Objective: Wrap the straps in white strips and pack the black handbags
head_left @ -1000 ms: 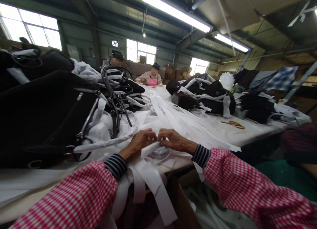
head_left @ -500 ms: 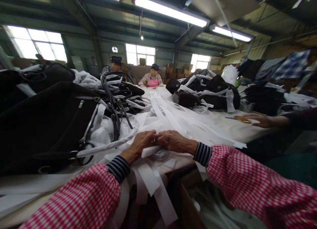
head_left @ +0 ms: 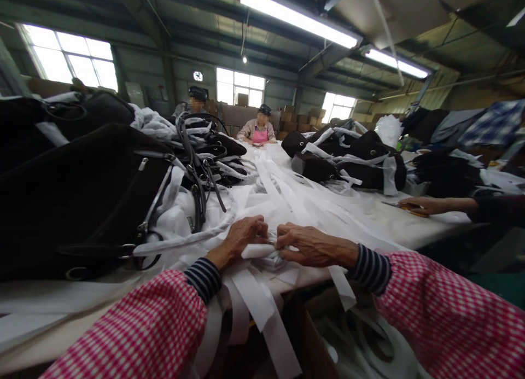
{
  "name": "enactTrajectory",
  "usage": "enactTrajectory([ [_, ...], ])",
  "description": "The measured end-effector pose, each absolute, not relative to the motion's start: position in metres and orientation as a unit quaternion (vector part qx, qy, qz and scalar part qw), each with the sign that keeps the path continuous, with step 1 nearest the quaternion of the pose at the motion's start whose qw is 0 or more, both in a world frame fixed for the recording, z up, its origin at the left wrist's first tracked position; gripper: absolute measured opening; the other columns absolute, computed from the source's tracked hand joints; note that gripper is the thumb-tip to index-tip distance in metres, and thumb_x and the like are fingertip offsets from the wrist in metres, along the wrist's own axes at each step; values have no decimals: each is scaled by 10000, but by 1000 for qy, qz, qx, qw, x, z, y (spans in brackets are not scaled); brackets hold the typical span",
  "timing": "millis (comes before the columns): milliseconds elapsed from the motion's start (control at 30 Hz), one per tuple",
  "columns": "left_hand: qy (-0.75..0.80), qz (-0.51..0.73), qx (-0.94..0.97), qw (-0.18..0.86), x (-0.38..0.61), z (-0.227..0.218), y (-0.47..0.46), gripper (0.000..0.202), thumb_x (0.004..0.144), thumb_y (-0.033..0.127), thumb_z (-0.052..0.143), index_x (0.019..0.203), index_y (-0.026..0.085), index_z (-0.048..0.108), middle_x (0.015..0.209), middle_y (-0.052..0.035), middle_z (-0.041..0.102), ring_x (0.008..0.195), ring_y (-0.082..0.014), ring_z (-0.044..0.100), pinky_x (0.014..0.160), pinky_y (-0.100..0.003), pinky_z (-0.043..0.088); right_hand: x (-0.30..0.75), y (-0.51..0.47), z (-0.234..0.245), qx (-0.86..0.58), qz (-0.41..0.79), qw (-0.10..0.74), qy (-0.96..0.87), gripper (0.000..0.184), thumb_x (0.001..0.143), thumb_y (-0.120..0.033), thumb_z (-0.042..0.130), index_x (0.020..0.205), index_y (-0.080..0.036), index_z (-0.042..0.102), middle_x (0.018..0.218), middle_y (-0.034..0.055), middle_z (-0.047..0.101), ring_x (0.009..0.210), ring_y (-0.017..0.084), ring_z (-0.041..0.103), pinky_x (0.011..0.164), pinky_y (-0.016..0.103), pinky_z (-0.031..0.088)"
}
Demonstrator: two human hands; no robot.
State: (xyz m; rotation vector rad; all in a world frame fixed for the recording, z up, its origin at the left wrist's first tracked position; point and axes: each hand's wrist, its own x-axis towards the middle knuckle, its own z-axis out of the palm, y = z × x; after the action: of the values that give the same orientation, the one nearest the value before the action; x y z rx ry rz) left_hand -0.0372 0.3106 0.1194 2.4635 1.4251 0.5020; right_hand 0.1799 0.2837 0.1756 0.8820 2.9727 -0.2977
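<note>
In the head view my left hand [head_left: 245, 235] is closed, with its fingertips pinched over a white strip [head_left: 259, 251] at the table's near edge. My right hand [head_left: 314, 244] is curled at the other end of the strip, its thumb and fingers closed on it. A small shiny bit shows between the two hands, too small to name. Beneath them lies a bunched white bundle [head_left: 268, 263]. Several flat white strips [head_left: 256, 299] hang over the table edge below my left hand. A white-wrapped strap [head_left: 184, 240] runs leftward from near my left wrist.
Dark bags [head_left: 77, 198] with black straps are heaped at the left. Another pile of dark bags [head_left: 348, 155] stands at the back right. A co-worker's hand [head_left: 426, 205] holds scissors [head_left: 400, 205] at the right. A person [head_left: 259, 130] sits at the table's far end.
My hands were together and have moved apart, the right one shifting rightward. The co-worker's hand has closed on the scissors. The view has shifted slightly.
</note>
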Motion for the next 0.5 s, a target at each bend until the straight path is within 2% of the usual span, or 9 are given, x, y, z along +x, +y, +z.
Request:
enactTrajectory([
  [67, 488, 171, 847, 124, -38, 117, 312, 114, 851, 317, 719, 847, 218, 776, 961, -21, 695, 844, -187, 643, 632, -264, 361, 186, 279, 170, 287, -96, -8, 953, 184, 1027, -295, 545, 985, -211, 703, 1045, 55, 600, 986, 194, 589, 826, 304, 444],
  [133, 489, 168, 847, 119, -38, 117, 312, 129, 862, 330, 710, 867, 222, 780, 976, -20, 694, 842, -182, 639, 645, -263, 371, 188, 275, 164, 282, -65, -25, 957, 230, 1057, -313, 503, 970, -205, 686, 1051, 63, 596, 995, 196, 576, 820, 303, 440],
  [233, 495, 161, 847, 111, -38, 119, 311, 130, 865, 328, 700, 883, 224, 777, 982, -16, 696, 834, -174, 637, 656, -254, 384, 185, 272, 157, 282, -19, -47, 958, 255, 1062, -263, 484, 907, -190, 672, 1023, 67, 605, 987, 192, 567, 821, 299, 423],
  [367, 493, 149, 851, 102, -35, 125, 309, 100, 841, 312, 703, 848, 227, 755, 953, -2, 711, 830, -170, 635, 638, -237, 381, 176, 276, 158, 337, -61, -68, 937, 201, 1016, -237, 573, 895, -185, 725, 969, 41, 645, 895, 161, 601, 803, 277, 416],
  [500, 485, 150, 856, 99, -34, 126, 311, 126, 853, 303, 665, 826, 207, 743, 929, -26, 721, 841, -188, 644, 667, -254, 394, 165, 282, 163, 351, -26, -60, 934, 158, 976, -175, 598, 898, -164, 735, 957, 58, 690, 879, 179, 622, 754, 280, 392],
])
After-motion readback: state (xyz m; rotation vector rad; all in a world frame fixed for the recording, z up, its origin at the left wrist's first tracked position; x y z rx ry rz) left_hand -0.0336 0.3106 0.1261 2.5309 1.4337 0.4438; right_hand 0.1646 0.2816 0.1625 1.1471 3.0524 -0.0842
